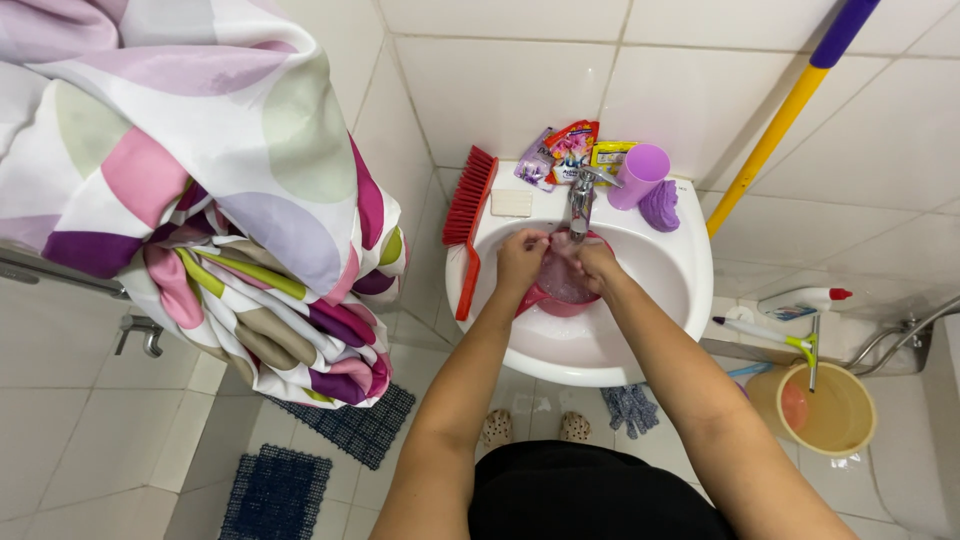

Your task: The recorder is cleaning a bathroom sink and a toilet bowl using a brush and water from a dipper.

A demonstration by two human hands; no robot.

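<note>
sat in the white sink (680,285) right under the chrome tap (581,195): a pink dipper (558,290), gripped at its rim by left hand (520,262) and right hand (598,264), fingers curled and pressed on opposite edges. looked translucent pink, round, holding foamy water. hemmed in by a red brush (467,220) on the left rim, a purple cup (638,175) and sachets (565,150) behind the tap; open basin room toward the right and front.
</note>
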